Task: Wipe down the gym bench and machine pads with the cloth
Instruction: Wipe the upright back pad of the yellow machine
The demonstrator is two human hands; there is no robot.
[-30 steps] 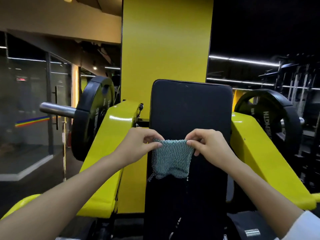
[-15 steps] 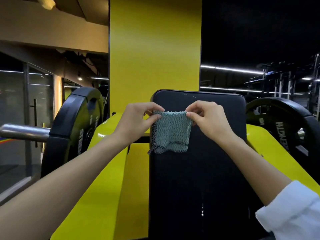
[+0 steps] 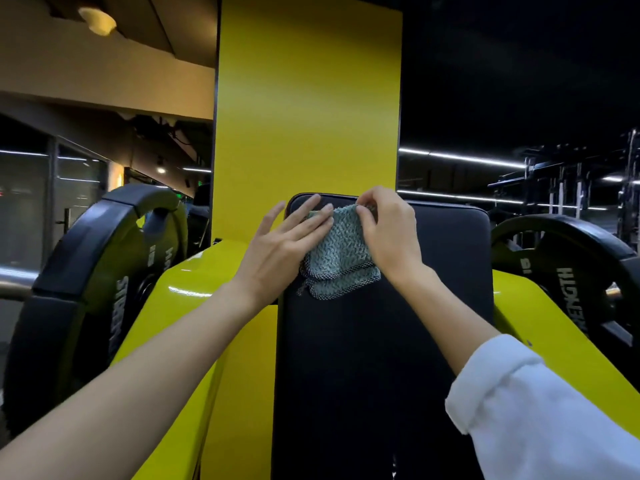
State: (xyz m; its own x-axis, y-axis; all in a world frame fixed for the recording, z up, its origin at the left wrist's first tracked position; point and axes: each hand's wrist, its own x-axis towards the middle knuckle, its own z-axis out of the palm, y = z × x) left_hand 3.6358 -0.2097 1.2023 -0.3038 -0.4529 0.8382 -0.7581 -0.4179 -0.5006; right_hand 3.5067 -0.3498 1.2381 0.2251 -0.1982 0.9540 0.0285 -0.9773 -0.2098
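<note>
The left hand lies flat, fingers straight and spread, tips pressing the left edge of the cloth; the right hand pinches its top edge with curled fingers. The cloth hangs folded against the upper left of the upright black pad. If the pinch lets go before the flat hand bears down, it probably slides off; bunched so, a wipe may miss the pad's right side by the weight plate.

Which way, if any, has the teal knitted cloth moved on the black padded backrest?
Yes: the teal knitted cloth has moved up the black padded backrest, from well below its top edge to almost level with it.
</note>
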